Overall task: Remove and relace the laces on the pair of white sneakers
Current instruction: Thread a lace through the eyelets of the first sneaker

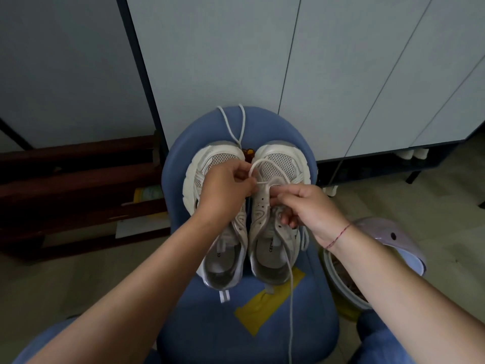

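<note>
Two white sneakers stand side by side on a blue chair seat, toes pointing away. My left hand lies over the left sneaker and pinches a white lace that loops over the toe of the right sneaker. My right hand grips the same lace over the right sneaker's eyelets; one end trails down across the seat toward me. A second loose lace lies on the seat beyond the toes.
A yellow tape patch marks the seat. A bin with a grey lid stands at the right of the chair. Grey cabinet doors rise behind, and dark wooden slats sit at the left on the floor.
</note>
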Available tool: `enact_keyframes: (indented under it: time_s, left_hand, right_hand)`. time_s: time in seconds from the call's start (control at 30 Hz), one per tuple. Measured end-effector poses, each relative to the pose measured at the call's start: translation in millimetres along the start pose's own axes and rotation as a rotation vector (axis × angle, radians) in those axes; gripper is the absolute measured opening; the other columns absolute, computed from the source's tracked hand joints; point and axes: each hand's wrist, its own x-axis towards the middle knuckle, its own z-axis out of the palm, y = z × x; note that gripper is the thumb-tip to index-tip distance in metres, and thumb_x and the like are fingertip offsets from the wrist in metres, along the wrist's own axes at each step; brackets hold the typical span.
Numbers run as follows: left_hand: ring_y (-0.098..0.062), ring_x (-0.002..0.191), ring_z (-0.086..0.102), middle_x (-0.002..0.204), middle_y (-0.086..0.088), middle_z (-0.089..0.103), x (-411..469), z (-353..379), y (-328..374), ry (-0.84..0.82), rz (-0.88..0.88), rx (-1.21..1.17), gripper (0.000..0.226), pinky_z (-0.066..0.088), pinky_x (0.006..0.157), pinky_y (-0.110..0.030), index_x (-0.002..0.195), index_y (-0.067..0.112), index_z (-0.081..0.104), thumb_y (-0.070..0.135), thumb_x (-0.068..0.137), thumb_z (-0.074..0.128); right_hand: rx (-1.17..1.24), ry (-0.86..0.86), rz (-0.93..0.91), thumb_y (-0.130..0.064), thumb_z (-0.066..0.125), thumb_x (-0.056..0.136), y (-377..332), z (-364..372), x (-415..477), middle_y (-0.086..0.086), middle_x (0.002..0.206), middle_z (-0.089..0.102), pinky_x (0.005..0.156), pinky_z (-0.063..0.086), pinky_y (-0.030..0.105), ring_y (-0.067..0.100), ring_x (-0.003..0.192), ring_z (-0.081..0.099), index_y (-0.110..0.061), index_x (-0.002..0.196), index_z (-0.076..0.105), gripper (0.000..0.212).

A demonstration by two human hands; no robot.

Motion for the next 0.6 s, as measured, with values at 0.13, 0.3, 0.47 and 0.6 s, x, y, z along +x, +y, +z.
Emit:
enact_keyframes:
  time_s: [0.13,0.3,0.47,0.6]
  left_hand:
    - [-0.016,0.081,0.067,0.084,0.003,0.067,-1.1,1.4,1.7,-0.007,0.023,0.088,0.016,0.058,0.083,-0.038,0.099,0.020,0.065,0.006,0.090,0.067]
    - [-0.003,0.068,0.061,0.077,0.008,0.066,-4.5,0.1,4.9,0.018,0.025,0.095,0.018,0.052,0.070,-0.019,0.085,0.023,0.066,0.007,0.086,0.074]
    - [0.008,0.056,0.060,0.071,0.006,0.067,-5.8,-0.6,6.0,0.018,0.010,0.030,0.027,0.047,0.057,-0.007,0.073,0.022,0.065,0.000,0.086,0.070]
    - [0.006,0.062,0.063,0.075,0.006,0.070,-3.1,-0.2,6.6,0.007,0.017,0.094,0.025,0.051,0.062,-0.009,0.077,0.025,0.065,0.002,0.086,0.072]
  right_hand:
    - [-0.001,-0.001,-0.005,-0.003,0.047,0.095,0.2,-0.2,-0.7,-0.001,0.080,0.071,0.039,0.038,0.018,0.009,0.043,0.053,-0.022,0.090,0.068,0.029]
    - [0.010,-0.002,-0.002,-0.002,0.047,0.095,0.8,-0.5,-1.0,0.002,0.082,0.071,0.039,0.038,0.018,0.009,0.043,0.053,-0.021,0.091,0.069,0.029]
    - [0.008,0.000,0.001,-0.002,0.047,0.095,2.2,-0.4,0.6,0.004,0.086,0.071,0.039,0.038,0.017,0.008,0.043,0.053,-0.017,0.097,0.067,0.026]
    - [0.005,-0.002,-0.003,-0.001,0.046,0.095,3.4,-1.0,1.1,0.005,0.087,0.071,0.040,0.039,0.017,0.008,0.044,0.053,-0.015,0.100,0.067,0.025]
